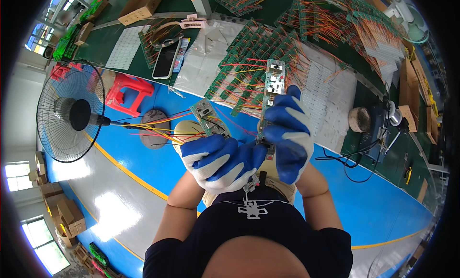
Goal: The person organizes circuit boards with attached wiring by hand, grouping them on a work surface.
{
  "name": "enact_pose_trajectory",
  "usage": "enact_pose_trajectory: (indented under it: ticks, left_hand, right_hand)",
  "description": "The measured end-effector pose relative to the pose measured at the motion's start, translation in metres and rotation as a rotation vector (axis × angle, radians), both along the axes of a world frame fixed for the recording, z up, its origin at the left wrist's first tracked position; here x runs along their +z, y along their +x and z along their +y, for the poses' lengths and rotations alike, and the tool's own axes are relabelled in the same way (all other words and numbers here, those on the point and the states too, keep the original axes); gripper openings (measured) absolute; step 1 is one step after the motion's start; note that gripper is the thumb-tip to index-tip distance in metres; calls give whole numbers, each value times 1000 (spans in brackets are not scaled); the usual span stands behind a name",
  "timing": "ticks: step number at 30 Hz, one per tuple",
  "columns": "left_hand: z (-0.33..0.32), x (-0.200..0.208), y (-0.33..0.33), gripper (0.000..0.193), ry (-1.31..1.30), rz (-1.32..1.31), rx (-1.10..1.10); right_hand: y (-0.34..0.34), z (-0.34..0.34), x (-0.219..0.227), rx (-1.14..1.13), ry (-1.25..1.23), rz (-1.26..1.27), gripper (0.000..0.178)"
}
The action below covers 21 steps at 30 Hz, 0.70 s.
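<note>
My left hand (pixel 218 164), in a blue and white glove, is closed around a green circuit board (pixel 205 110) whose upper end sticks out above the fingers. Red, yellow and black wires (pixel 160 129) trail from that side to the left. My right hand (pixel 290 134), gloved alike, grips a long narrow circuit board (pixel 274 79) with small white and black parts, held upright in front of the table edge. The left fingertips come close to this board's lower end; whether they touch it I cannot tell. A small piece of board (pixel 251 183) shows below my left hand.
Rows of wired green boards (pixel 254 53) lie on the table ahead, beside pale board panels (pixel 314 93). A phone (pixel 166 60) lies at the left. A standing fan (pixel 72 113) and red stool (pixel 129 93) are left. A round pot (pixel 359 119) and cables (pixel 352 158) sit at the right.
</note>
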<state>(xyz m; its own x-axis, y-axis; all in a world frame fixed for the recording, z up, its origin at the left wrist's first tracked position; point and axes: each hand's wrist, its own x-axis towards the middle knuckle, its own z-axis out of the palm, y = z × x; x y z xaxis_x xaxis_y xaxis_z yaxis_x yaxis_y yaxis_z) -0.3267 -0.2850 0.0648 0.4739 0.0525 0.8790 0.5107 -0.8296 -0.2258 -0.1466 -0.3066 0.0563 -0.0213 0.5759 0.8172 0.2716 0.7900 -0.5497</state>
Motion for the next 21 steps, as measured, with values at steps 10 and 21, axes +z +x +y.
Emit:
enact_pose_trajectory:
  ticks: [10,21]
  left_hand:
    - [11,-3,8,37,-402,-89,-252]
    - [23,-15,44,48,-939,-166,-445]
  right_hand:
    - [41,-1,-6,-421,-127,-447,52]
    - [67,-37,-60,-377,-270,-107,44]
